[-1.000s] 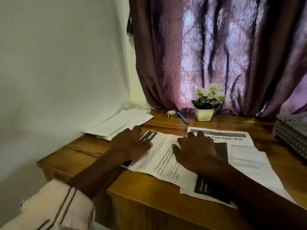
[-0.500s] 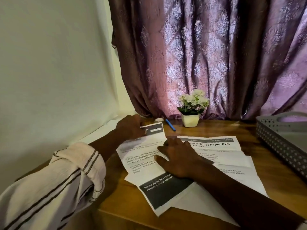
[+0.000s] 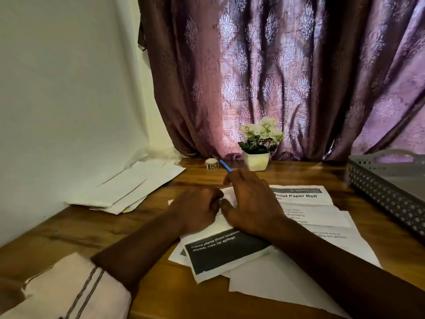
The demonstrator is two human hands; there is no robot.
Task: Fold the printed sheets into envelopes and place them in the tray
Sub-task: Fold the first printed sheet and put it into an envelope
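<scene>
Left hand [image 3: 195,210] joined right hand [image 3: 250,203] on sheet [image 3: 220,252]; seemingly reads "Potted plants".

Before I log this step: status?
Left hand, right hand both pressing top printed sheet, mid-fold. Grey tray at right, contents unseen. Nothing in the way.

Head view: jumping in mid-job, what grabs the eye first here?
Both hands, left and right, press together on the white printed sheet with a black band at the centre of the wooden table. Behind them hangs a purple patterned curtain; a grey perforated plastic tray waits at the right edge.
</scene>
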